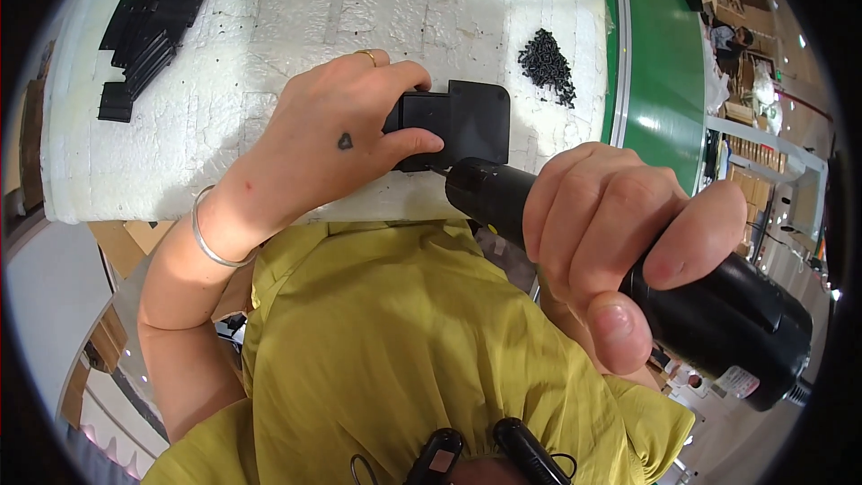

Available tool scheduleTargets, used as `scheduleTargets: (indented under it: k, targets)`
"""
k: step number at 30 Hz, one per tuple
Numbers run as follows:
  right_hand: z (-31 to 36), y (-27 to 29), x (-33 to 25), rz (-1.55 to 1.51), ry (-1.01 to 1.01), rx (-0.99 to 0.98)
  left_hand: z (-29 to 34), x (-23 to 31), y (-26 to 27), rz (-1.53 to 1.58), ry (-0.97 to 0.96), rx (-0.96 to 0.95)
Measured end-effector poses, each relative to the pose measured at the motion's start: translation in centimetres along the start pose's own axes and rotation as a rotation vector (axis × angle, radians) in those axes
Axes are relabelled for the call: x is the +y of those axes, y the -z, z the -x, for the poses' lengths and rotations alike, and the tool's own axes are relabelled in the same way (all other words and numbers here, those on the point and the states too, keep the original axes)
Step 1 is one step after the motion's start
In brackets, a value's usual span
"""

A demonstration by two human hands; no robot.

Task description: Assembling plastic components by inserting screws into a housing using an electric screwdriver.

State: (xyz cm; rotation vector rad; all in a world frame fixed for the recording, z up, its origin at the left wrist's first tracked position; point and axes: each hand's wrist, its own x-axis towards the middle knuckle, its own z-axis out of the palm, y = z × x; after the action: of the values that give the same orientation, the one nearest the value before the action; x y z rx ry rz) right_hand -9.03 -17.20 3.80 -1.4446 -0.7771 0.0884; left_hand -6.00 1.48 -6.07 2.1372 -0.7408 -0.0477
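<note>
My left hand (337, 130) grips a flat black plastic part (479, 121) on the white work surface, its thumb pressed on the top and its fingers at the far edge. In my right hand (620, 224) is a black electric screwdriver (736, 319), held tilted with its nose toward the part. Its thin bit meets the near edge of the part, just beside my left thumb. Whether a screw sits under the bit is too small to make out.
A heap of small black screws (548, 67) lies right of the part. Several black plastic pieces (148, 31) are stacked at the far left. The white foam-like surface (296, 18) ends at a green strip (664, 81) on the right. Farther off, a person (732, 39) is visible.
</note>
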Motion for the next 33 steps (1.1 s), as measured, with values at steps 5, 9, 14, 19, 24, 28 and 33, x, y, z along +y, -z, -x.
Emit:
scheduleTargets:
  k: [5,9,14,19,24,28,33]
  targets:
    - [-0.6,-0.4,0.1,0.004,0.016,-0.139,0.0,-0.2,-0.5,0.003,0.004,0.018]
    - [-0.6,-0.7,0.3,-0.050,0.004,-0.140,0.1,-0.2,-0.6,0.029,0.015,0.022]
    - [-0.5,-0.9,0.2,-0.005,-0.016,-0.129,0.2,-0.5,-0.8,0.041,-0.013,0.071]
    - [-1.0,-0.2,-0.2,0.025,-0.039,-0.134,-0.6,-0.4,-1.0,0.054,-0.032,0.083]
    - [0.3,-0.9,-0.5,-0.127,0.038,0.181,-0.8,-0.5,0.3,0.049,0.079,0.206]
    - [0.9,0.5,-1.2,-0.154,0.135,0.623,-1.5,1.6,3.1,1.126,0.375,0.416]
    - [1.4,-0.5,2.2,0.055,-0.182,0.657,-0.3,4.5,1.3,0.935,0.217,0.330]
